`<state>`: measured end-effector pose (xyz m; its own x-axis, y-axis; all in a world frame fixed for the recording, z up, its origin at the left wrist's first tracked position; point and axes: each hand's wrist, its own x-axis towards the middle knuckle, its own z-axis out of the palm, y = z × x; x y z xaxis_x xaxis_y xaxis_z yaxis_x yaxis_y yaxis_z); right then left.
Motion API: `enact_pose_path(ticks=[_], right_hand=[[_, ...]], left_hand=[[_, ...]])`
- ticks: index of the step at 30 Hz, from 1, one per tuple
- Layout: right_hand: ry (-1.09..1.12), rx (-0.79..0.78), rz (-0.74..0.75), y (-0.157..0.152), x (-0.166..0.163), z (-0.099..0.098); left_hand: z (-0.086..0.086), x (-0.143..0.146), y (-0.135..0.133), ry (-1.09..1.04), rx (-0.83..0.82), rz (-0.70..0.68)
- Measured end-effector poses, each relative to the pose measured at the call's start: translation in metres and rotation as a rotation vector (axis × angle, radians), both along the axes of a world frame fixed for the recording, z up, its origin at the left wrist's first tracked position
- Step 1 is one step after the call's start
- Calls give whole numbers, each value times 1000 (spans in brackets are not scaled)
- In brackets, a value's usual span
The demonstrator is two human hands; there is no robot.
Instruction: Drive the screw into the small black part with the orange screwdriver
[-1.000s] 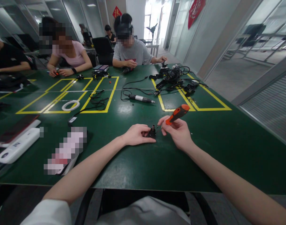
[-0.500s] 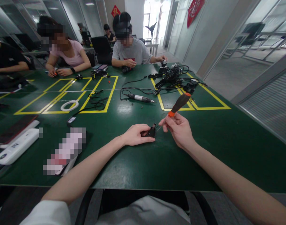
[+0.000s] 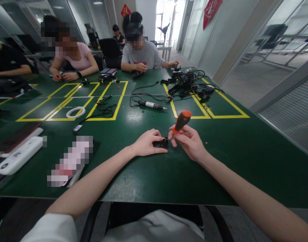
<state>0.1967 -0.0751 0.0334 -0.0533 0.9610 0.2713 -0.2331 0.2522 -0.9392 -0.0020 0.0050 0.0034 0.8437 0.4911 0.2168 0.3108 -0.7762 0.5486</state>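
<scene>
My left hand [image 3: 148, 144] rests on the green table, thumb and fingers closed round a small black part [image 3: 164, 143] with a short round stub on top. In my right hand [image 3: 190, 141] is a screwdriver [image 3: 182, 121] with a black and orange handle, pinched low on the grip and tilted up to the right. Its shaft and tip are hidden by my fingers, so I cannot tell whether it touches the black part. The right fingertips are close beside that part.
Beyond my hands lies a silver and black pen-shaped electric tool [image 3: 151, 105] with a cable. A heap of black cables [image 3: 185, 82] is at the back right. A white cable coil [image 3: 75, 112], a power strip [image 3: 19, 156] and a blurred-out pink object [image 3: 73, 158] lie left. Co-workers sit opposite.
The screwdriver has swung more upright, its handle lower and further left. My right hand has shifted slightly left. The black part's stub looks lower; my left hand keeps hold of it.
</scene>
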Motion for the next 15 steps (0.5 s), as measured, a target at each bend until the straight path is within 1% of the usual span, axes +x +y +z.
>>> enact_pose_path(ticks=[6,12,15], right_hand=[[-102,12,-43,1,0,-4],[-49,30,-6,1,1,-4],[-60,49,-23,1,1,-5]], left_hand=[[1,0,-1,-1,13,6],[0,0,-1,-9,17,13],[0,0,-1,-10,16,11]])
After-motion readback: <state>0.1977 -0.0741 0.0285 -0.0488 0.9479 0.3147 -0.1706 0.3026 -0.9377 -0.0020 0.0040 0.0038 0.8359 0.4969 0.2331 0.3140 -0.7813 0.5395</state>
